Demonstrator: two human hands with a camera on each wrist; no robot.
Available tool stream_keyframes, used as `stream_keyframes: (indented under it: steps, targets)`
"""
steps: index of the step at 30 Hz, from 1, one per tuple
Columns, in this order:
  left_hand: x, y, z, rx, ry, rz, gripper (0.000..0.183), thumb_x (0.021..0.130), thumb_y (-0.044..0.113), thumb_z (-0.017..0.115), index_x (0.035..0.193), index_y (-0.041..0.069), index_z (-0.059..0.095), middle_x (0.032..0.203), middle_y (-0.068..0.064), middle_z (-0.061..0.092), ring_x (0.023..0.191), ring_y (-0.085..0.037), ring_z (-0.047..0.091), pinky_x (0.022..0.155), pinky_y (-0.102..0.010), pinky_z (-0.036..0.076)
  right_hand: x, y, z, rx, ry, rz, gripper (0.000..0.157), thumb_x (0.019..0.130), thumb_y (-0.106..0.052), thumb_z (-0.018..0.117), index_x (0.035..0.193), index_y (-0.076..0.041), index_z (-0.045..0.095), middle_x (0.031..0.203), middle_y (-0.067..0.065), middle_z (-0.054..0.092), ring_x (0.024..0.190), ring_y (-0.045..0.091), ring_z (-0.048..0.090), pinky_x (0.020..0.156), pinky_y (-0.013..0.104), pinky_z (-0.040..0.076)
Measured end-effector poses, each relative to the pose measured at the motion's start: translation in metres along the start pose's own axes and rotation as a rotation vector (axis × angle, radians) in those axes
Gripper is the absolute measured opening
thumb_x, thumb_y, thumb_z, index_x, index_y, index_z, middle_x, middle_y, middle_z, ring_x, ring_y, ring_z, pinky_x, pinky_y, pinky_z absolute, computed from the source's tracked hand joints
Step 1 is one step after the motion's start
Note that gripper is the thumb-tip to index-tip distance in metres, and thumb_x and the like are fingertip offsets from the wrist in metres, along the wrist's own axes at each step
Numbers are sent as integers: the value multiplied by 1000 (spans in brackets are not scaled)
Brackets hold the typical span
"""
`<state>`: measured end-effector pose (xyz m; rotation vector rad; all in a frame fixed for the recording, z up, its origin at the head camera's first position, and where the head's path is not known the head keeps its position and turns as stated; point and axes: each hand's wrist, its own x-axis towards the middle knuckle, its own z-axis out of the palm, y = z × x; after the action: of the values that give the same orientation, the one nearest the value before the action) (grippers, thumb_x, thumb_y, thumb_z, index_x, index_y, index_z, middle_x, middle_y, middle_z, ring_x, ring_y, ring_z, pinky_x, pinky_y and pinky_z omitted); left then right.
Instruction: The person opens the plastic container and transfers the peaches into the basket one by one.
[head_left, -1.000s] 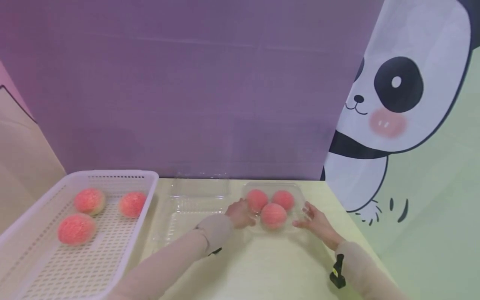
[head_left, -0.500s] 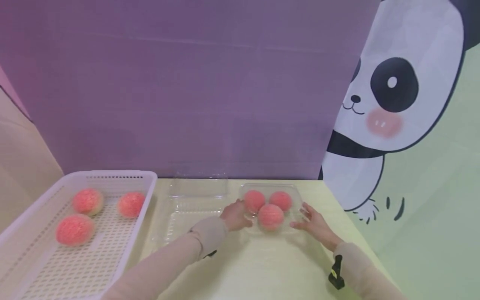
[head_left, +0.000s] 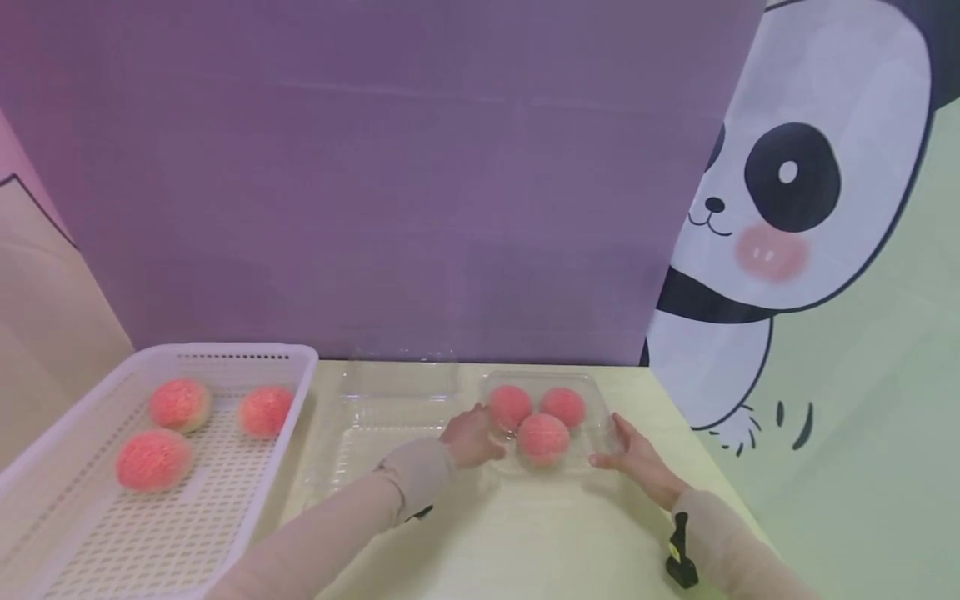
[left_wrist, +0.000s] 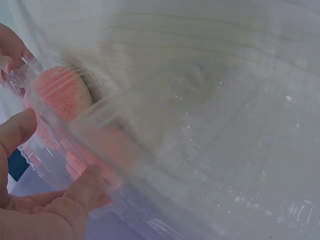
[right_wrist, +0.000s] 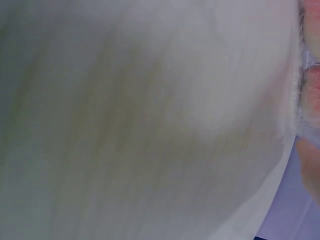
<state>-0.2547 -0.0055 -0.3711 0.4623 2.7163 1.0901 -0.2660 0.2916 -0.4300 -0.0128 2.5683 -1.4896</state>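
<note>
Three round pink buns point(head_left: 543, 439) with pale undersides sit together in a clear plastic box point(head_left: 585, 385) toward the far right of the table. My left hand point(head_left: 468, 437) holds the box by its left side, thumb and fingers at the edge. On the opposite side, my right hand point(head_left: 641, 465) grips the right edge between thumb and fingers. The left wrist view shows clear plastic over the buns and both hands on the box. Only a fingertip and the box's edge enter the right wrist view. Part of the left hand's fingers is hidden in the head view.
A second clear box point(head_left: 352, 479) stands with its lid point(head_left: 401, 379) raised, just left of my left hand. Farther left, a white perforated basket point(head_left: 247, 508) holds three more pink buns point(head_left: 153, 460). A purple backdrop point(head_left: 390, 183) rises behind the table.
The fingers of my right hand have drawn in against the box's right side and lie closer together. The box and buns stay nearly in place; the head view shifts slightly.
</note>
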Motion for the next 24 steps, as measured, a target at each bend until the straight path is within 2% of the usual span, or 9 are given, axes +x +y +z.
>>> stream_keyframes:
  steps: [6, 14, 17, 20, 23, 24]
  targets:
    - [-3, 0, 0, 1, -4, -13, 63, 77, 16, 70, 132, 2, 44, 145, -21, 30, 130, -38, 34, 107, -51, 30, -1, 3, 7, 103, -57, -60, 99, 79, -18, 69, 146, -4, -3, 154, 14, 6, 141, 32, 3, 112, 52, 4]
    - [-1, -4, 2, 15, -1, 0, 67, 77, 18, 70, 135, 5, 41, 145, -21, 30, 131, -38, 34, 106, -52, 30, 0, 1, 11, 144, -57, -59, 98, 79, -14, 68, 146, -2, -3, 154, 14, 4, 141, 31, 4, 113, 50, 4]
    - [2, -7, 3, 55, 6, 35, 72, 74, 15, 73, 137, 5, 39, 145, -21, 29, 127, -38, 39, 105, -50, 34, 0, 1, 11, 139, -59, -53, 98, 80, -14, 68, 146, -2, -4, 154, 13, 1, 141, 31, 1, 113, 50, 2]
    - [3, -7, 4, 115, 3, 64, 83, 71, 13, 75, 141, 4, 31, 148, -21, 22, 112, -37, 53, 97, -44, 44, 0, 0, 10, 126, -63, -54, 98, 81, -15, 67, 146, -3, -6, 154, 12, -1, 141, 30, 0, 113, 50, 2]
    - [3, -4, 3, 181, -6, 94, 91, 71, 16, 76, 144, 3, 22, 151, -18, 13, 109, -36, 55, 99, -41, 43, 0, 0, 10, 129, -63, -58, 98, 82, -15, 67, 146, -3, -6, 154, 12, -2, 141, 30, -1, 113, 49, 2]
    - [3, -3, 2, 194, -13, 105, 92, 71, 17, 76, 144, 2, 22, 152, -18, 12, 113, -36, 52, 100, -40, 41, -1, 0, 10, 133, -63, -60, 97, 82, -15, 66, 146, -3, -6, 154, 12, -2, 141, 30, 0, 114, 49, 3]
